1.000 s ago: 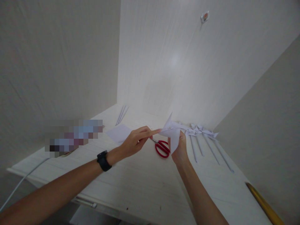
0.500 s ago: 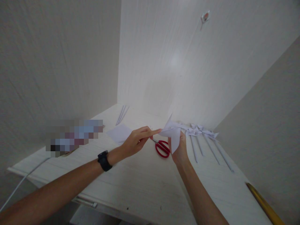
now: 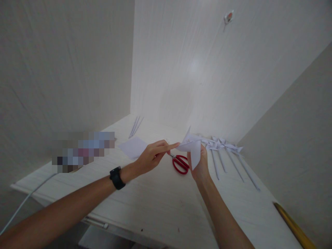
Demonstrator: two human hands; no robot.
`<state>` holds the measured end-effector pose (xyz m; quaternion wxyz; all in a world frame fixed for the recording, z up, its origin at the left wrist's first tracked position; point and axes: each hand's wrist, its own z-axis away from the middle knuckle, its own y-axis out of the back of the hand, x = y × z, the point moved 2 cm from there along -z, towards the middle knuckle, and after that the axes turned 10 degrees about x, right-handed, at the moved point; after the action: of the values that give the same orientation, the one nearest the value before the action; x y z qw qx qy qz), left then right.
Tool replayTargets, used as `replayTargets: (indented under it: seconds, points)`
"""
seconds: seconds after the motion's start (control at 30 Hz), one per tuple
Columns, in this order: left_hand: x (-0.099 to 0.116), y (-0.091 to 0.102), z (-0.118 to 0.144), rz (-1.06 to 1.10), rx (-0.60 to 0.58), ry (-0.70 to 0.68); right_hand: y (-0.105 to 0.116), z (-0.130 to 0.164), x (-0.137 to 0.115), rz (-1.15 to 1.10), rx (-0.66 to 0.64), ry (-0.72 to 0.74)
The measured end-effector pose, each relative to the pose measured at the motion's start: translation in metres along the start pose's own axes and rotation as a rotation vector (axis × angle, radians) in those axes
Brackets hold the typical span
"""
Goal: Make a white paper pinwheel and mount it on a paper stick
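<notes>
A white paper pinwheel (image 3: 190, 146) with folded blades is held above the table in my right hand (image 3: 201, 166), whose fingers are closed behind it and partly hidden by a blade. My left hand (image 3: 153, 154) reaches in from the left, index finger stretched out so its tip meets the pinwheel's left blade. The thumb is apart from that finger and the other fingers are bent. Below and between the hands lie scissors (image 3: 181, 164) with red handles. Just beyond my left hand rests a flat piece of white paper (image 3: 132, 147).
Several finished paper pinwheels (image 3: 220, 143) on rolled sticks lie along the right side. Thin paper sticks (image 3: 135, 127) lie at the back left. A blurred-out object (image 3: 83, 152) with a cable (image 3: 33, 192) is on the left. Walls enclose the white table (image 3: 155, 200).
The view has shifted very slightly. Both hands keep nearly the same pose, and the pinwheel stays in my right hand with my left fingertip at its blade.
</notes>
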<state>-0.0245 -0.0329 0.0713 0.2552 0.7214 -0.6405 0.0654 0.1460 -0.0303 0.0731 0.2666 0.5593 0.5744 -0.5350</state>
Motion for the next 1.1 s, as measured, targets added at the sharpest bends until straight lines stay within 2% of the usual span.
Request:
replayTargets:
  seconds: [0.3, 0.47, 0.67, 0.8, 0.87, 1.0, 1.1]
  points:
    - [0.001, 0.0, 0.0, -0.023, -0.003, -0.036, -0.001, 0.001, -0.004, 0.002, 0.014, 0.031]
    - [0.003, 0.003, 0.002, -0.039, 0.023, -0.084, -0.003, 0.001, -0.009, -0.017, 0.067, 0.021]
    - [0.004, 0.003, 0.002, -0.002, 0.044, -0.038, -0.004, -0.002, -0.013, 0.008, 0.034, 0.069]
    - [0.004, 0.006, 0.0, 0.096, 0.117, 0.072, 0.0, -0.006, -0.011, -0.012, -0.048, 0.153]
    - [0.004, 0.006, 0.0, 0.199, 0.156, 0.162, 0.0, -0.007, -0.009, 0.064, -0.116, 0.177]
    - [0.007, 0.003, -0.001, 0.419, 0.195, 0.311, -0.006, -0.004, 0.0, 0.343, -0.373, 0.154]
    - [0.01, 0.001, -0.003, 0.507, 0.221, 0.395, -0.013, 0.005, 0.012, 0.519, -0.596, 0.205]
